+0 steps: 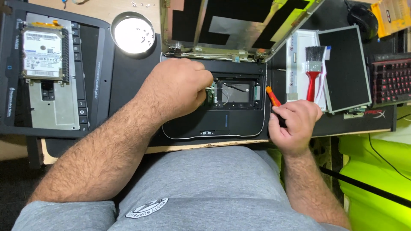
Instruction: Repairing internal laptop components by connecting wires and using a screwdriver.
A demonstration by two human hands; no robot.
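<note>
A stripped black laptop base [214,124] lay at the surface's [128,64] near edge, just above the person's lap, its matte plastic shell rounded at the corners and cut open to a rectangular bay of bare metal, thin wires and a small green board [210,95]. The left hand [182,90] rested over the bay's left side, fingers curled down onto the board; whether they pinched anything could not be told. The right hand [295,124], just off the base's right edge, was closed on an orange-handled screwdriver [272,96], its tip pointing up along the shell's rim. Behind the base, the hinged lid [239,25] stood open without its screen, showing dull metal and black patches. A detached flat panel [344,68] and a red-handled brush [314,70] lay right of the base, near a dark keyboard [391,79] with red keys. To the left, well apart, a round metal tin [132,33] held small screws, and a silver hard drive [43,53] sat on a removed keyboard tray [55,72]. Little bare surface showed beside either hand.
</note>
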